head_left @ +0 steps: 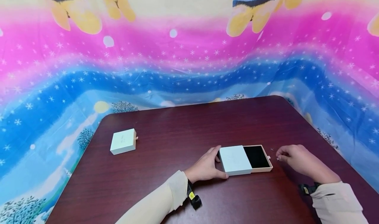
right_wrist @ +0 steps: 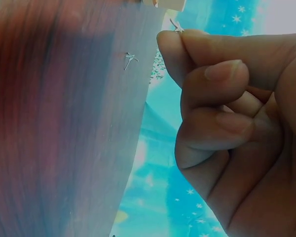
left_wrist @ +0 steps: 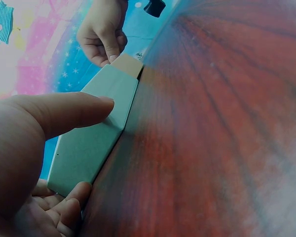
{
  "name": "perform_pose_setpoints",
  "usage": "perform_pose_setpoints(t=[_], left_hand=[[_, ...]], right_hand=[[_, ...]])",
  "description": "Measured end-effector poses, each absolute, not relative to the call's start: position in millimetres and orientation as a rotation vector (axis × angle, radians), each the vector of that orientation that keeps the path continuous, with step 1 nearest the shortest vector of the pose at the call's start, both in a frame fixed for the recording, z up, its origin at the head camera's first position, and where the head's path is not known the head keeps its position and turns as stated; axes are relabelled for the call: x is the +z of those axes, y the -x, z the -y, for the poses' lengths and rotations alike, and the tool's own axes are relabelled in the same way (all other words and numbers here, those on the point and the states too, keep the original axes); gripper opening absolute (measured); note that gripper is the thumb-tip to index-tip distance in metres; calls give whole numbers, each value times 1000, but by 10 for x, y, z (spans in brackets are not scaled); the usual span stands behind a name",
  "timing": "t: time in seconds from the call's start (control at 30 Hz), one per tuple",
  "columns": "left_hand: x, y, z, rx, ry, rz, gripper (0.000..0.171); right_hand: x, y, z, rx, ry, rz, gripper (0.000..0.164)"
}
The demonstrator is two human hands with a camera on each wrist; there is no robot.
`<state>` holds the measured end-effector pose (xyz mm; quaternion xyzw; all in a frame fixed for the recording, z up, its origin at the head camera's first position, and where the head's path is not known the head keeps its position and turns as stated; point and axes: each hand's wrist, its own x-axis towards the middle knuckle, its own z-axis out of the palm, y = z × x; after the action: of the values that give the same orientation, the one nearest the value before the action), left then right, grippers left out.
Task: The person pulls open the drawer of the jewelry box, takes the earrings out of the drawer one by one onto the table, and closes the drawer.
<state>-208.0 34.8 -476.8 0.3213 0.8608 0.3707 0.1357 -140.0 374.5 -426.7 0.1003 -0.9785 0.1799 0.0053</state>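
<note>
A white drawer box [head_left: 236, 160] lies on the table, its inner tray [head_left: 257, 157] with black lining pulled part way out to the right. My left hand [head_left: 207, 166] grips the box's left end, thumb along the near side and fingers round the far one. Right of the tray, my right hand [head_left: 299, 159] pinches a small silver star-shaped piece [right_wrist: 177, 26], like an earring, between thumb and index finger. A similar silver star piece [right_wrist: 130, 58] lies on the table between that hand and the tray.
A smaller white box [head_left: 123, 141] with a ribbon tab sits closed at the back left of the dark red wooden table [head_left: 177, 128]. A colourful printed cloth [head_left: 183, 62] hangs behind and beside the table.
</note>
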Motion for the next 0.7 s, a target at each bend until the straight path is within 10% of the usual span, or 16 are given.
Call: perform_pose_setpoints(t=[0.7], left_hand=[[-4796, 2097, -347, 1069, -941, -2496, 110]], right_hand=[[-4335, 1399, -3812, 541, -295, 3050, 8]])
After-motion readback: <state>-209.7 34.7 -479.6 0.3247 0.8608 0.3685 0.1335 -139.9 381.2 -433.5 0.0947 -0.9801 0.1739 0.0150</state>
